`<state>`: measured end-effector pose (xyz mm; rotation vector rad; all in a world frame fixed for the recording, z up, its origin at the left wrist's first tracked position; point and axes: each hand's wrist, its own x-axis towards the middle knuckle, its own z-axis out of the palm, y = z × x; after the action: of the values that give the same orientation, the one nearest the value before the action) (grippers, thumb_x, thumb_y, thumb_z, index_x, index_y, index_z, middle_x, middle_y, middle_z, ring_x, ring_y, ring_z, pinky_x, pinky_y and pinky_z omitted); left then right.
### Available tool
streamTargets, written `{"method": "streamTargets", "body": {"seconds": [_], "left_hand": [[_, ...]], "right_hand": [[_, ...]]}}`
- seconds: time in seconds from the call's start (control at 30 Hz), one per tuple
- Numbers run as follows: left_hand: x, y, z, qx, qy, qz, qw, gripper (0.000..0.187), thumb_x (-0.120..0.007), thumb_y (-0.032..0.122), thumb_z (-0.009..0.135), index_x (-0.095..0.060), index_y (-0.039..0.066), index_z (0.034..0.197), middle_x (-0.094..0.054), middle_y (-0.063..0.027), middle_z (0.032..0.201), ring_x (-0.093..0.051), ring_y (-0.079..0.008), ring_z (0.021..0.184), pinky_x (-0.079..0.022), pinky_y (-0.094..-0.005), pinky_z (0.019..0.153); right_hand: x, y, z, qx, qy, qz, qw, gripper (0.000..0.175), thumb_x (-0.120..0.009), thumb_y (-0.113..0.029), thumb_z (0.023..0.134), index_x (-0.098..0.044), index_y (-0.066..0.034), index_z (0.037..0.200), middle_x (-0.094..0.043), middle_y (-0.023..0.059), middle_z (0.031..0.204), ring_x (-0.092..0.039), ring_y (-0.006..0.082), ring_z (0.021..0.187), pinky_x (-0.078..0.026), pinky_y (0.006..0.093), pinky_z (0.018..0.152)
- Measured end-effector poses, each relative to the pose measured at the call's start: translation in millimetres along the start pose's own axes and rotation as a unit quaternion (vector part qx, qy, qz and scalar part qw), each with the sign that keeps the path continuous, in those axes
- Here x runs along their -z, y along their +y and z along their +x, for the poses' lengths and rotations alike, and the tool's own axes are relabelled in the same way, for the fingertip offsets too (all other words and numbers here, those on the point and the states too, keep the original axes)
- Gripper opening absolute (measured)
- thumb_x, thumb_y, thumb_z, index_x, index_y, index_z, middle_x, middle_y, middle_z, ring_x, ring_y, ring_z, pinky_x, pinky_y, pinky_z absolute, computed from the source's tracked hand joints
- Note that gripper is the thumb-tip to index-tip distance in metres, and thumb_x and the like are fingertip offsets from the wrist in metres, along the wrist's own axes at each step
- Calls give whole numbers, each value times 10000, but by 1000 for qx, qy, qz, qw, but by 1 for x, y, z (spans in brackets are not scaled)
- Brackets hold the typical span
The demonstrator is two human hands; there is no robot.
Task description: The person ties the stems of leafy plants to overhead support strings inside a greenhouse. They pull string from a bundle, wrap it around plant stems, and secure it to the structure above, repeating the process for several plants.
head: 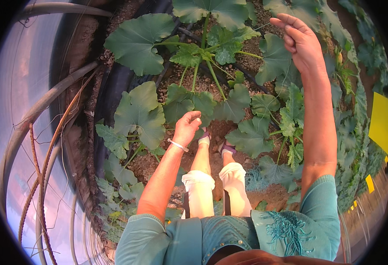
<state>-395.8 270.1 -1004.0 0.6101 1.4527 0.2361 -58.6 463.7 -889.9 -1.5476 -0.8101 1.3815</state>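
Observation:
My right hand (296, 38) is raised over the leaves at the upper right, its fingertips drawn together at the end of a thin pale string (263, 26). The string runs down-left towards a squash plant (199, 53) with broad lobed leaves and long green stalks. A bracelet circles the wrist of my left hand (187, 127), which hovers over the lower leaves with its fingers half curled and nothing seen in them. Lower right of that plant grows another leafy squash plant (290, 122).
Curved greenhouse pipes (45, 96) and rusty rods (41, 179) stand along the plastic sheeting (22, 66) at left. Black irrigation hose (250, 78) crosses the soil. Tangled blue-green netting (257, 179) lies beside my feet. A yellow card (381, 124) hangs at right.

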Motion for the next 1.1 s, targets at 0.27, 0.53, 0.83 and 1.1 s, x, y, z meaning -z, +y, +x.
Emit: {"method": "streamTargets", "body": {"seconds": [0.27,0.53,0.83,1.1], "left_hand": [[-27,-20,-54,12,-15,49,999,271,-578,110,902,-624,32,1157,-656,-76,1101,-626,-145,908,-505,-297,806],[-41,18,91,-209,232,407,858,502,-669,164,807,-495,6,1251,-566,-177,1220,-499,-359,1168,-406,-434,992],[-47,22,173,56,160,494,853,477,-664,296,837,-509,39,1209,-629,-182,1171,-585,-333,1125,-462,-430,935],[-53,16,173,-316,256,504,762,311,-620,210,843,-604,29,1095,-604,-164,1055,-563,-343,1053,-474,-432,879]], "right_hand": [[37,-44,-53,-28,25,28,999,325,-448,-2,909,-570,-1,1209,-661,84,1128,-365,11,566,-319,162,488],[78,-14,-68,14,-2,22,1000,301,-440,-23,928,-577,-7,1196,-653,104,1152,-347,8,562,-306,154,487],[121,25,-89,50,9,74,996,302,-424,-36,967,-573,-14,1228,-616,149,1223,-331,9,578,-283,147,503],[117,18,-86,103,-18,-3,995,297,-414,-39,971,-583,-15,1214,-630,143,1198,-301,14,584,-289,145,545]]}}
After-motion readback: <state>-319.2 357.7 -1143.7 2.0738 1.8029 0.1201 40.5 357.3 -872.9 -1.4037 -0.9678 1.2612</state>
